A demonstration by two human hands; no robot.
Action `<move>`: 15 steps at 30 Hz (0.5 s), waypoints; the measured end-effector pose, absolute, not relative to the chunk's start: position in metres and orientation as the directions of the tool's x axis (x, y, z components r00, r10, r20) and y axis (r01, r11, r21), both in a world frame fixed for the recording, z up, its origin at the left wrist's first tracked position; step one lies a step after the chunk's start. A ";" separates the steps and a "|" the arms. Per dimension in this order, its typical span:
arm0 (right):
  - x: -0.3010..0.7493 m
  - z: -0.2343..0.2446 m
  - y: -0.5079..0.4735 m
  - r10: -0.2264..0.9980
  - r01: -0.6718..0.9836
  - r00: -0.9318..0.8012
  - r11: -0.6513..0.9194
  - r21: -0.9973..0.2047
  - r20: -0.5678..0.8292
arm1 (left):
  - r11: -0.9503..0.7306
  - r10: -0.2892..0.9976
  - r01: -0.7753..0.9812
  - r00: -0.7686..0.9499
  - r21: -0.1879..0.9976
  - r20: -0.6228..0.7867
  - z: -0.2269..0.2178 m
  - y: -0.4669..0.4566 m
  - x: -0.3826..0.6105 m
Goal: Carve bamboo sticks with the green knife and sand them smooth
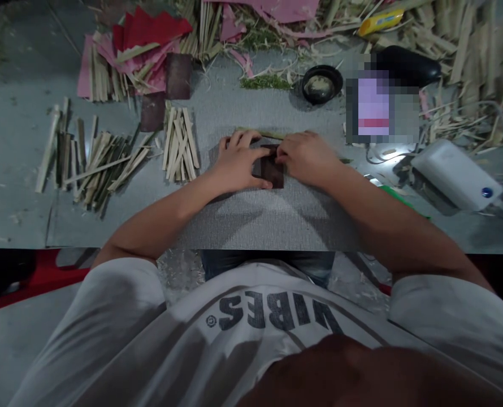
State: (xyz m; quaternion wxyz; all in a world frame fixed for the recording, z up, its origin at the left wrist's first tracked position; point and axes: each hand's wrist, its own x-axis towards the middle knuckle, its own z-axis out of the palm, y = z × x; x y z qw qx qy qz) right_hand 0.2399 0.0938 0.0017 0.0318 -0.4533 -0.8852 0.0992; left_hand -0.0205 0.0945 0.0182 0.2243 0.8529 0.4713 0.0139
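A small dark brown rectangular sheet (272, 176) lies on the grey mat between my hands. My left hand (237, 164) is spread at its left side, thumb and index finger apart and resting on the sheet. The bent fingers of my right hand (306, 158) press together over the sheet's upper right edge; whatever they pinch is hidden. Just beyond both hands lies a thin greenish bamboo strip (272, 135), its ends partly covered by the fingers.
Cut bamboo sticks (179, 144) lie left of my hands, with a looser pile (103, 169) farther left. Two more brown sheets (178, 76) sit behind. To the right are a black bowl (321, 85), a white power bank (457, 175) with a cable, and a green-handled item (398, 198).
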 end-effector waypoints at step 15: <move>0.234 0.001 0.088 0.791 0.776 -0.611 0.591 -0.220 -0.027 | -0.455 0.815 0.791 0.555 0.408 -0.166 0.017 0.094 -0.021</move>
